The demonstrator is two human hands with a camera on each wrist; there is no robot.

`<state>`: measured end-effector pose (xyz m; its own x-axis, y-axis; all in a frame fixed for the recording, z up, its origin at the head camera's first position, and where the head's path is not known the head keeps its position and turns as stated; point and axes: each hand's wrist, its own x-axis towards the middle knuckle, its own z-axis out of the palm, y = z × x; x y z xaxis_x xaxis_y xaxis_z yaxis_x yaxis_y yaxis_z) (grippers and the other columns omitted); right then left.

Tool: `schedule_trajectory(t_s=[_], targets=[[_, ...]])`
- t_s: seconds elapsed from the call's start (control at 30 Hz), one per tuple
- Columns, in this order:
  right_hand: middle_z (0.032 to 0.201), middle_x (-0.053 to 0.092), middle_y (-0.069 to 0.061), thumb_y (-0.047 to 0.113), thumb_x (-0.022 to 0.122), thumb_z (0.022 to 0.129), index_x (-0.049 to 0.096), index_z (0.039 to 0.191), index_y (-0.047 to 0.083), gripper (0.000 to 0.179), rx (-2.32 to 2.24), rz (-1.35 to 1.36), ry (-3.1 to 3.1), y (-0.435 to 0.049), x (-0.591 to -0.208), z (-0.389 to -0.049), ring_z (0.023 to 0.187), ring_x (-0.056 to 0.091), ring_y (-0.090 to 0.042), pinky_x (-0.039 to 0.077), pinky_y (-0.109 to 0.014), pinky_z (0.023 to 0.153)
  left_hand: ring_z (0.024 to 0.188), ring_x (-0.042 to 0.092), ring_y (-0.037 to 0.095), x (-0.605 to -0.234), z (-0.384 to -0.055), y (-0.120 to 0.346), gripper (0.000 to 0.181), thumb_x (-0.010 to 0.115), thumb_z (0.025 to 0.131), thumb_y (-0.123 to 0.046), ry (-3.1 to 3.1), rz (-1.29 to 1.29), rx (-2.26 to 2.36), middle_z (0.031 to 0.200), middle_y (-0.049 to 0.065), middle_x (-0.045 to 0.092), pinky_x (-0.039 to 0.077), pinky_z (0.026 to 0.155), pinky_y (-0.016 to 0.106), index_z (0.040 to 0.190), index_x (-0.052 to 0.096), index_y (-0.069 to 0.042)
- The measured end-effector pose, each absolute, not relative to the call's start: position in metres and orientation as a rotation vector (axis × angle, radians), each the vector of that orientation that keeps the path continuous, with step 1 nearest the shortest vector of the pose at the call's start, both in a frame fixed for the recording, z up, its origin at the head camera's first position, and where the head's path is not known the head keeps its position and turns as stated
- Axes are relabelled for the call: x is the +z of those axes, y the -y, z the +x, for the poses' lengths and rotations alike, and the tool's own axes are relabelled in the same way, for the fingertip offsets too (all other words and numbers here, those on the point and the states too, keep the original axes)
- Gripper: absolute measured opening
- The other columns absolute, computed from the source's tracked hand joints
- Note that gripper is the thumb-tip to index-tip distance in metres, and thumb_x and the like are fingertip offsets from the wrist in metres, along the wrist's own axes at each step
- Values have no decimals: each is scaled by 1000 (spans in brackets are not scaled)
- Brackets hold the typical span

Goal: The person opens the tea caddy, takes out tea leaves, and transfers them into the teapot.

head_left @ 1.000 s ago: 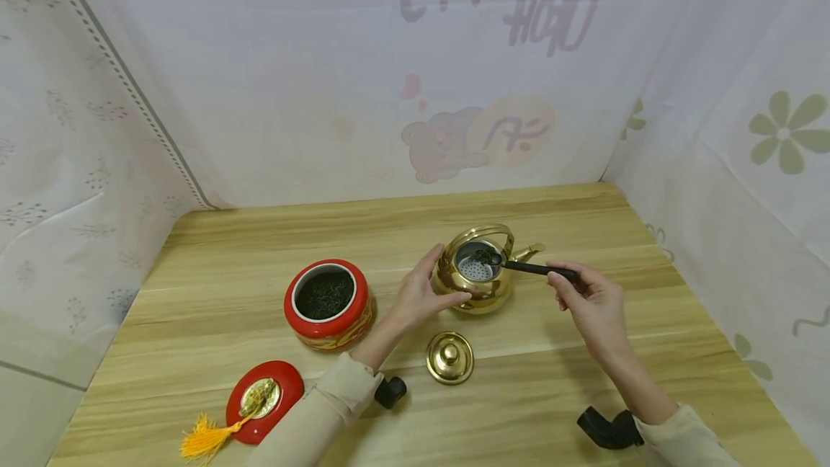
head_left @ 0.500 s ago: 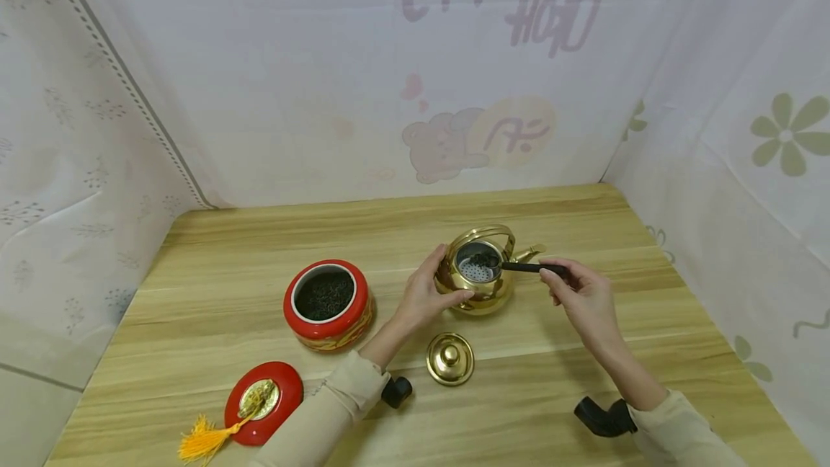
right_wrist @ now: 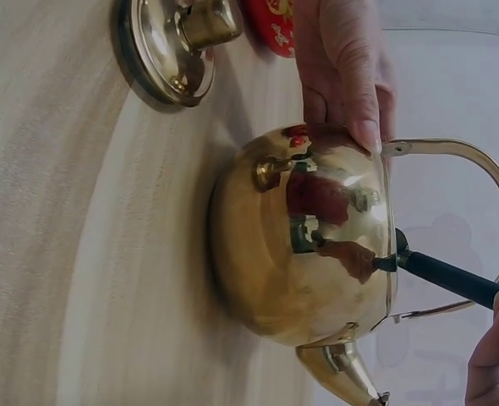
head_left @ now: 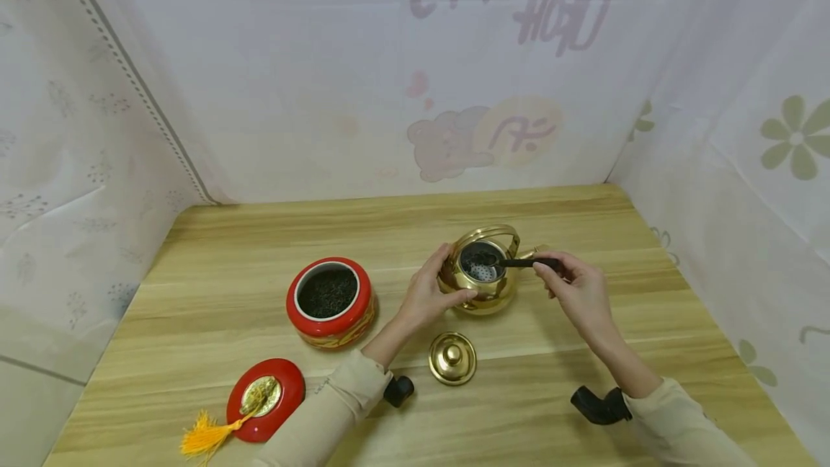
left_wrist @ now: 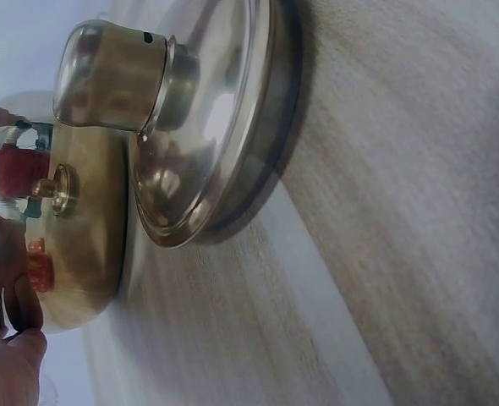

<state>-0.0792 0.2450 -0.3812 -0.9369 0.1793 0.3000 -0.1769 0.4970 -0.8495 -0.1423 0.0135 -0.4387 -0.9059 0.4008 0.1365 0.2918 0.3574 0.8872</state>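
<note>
Two contacts: my right hand (head_left: 579,292) pinches the spoon (head_left: 516,263), probably best tipped low over the strainer (head_left: 483,273), while my left hand (head_left: 428,295), thumb and fingers spread, clasps the kettle (head_left: 489,301).

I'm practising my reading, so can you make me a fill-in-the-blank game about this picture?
1. The black-handled spoon is in the person's ____ hand.
2. The left hand holds the gold teapot, and a round gold ____ with a knob lies on the table.
3. The tasselled cover is mostly coloured ____.
4. In the head view, the open jar stands to the ____ of the teapot.

Missing words: right; lid; red; left.
</note>
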Motion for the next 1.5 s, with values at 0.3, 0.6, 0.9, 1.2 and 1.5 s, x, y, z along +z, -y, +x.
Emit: schedule_trajectory(t_s=[0.3,0.6,0.9,1.2,1.5], targets=[[70,63,-1,4,68,85,69,103,-1,19,1305,92,2422,-242,-376,-84,52,53,-5,47,-19,43,139,29,29,-440,-143,-15,90,81,73,-27,-2511,659,1604,150,16,31,25,115,42,145,33,-3],[73,64,-1,3,66,86,69,102,-2,17,1398,62,2365,-246,-375,-78,52,53,-5,47,-19,43,139,30,28,-442,-144,-14,91,82,72,-29,-2520,645,1599,150,15,32,25,115,42,145,33,-5],[70,60,7,3,64,88,66,103,-5,17,1532,22,2249,-247,-369,-56,54,52,-8,45,-19,46,140,27,30,-438,-141,-12,94,81,73,-29,-2513,650,1568,152,16,28,24,115,42,146,28,-2],[74,63,-6,-8,59,87,60,100,-17,16,1811,209,1983,-222,-359,-47,57,54,-10,48,-18,49,137,32,29,-419,-112,27,93,80,75,-27,-2454,616,1616,151,13,30,36,109,42,147,28,-5],[75,64,0,-6,61,87,62,102,-14,17,1917,322,1963,-174,-360,-59,57,55,-11,51,-20,51,127,47,24,-399,-74,102,71,81,74,-16,-2563,614,1706,139,11,50,45,99,35,136,49,-6]])
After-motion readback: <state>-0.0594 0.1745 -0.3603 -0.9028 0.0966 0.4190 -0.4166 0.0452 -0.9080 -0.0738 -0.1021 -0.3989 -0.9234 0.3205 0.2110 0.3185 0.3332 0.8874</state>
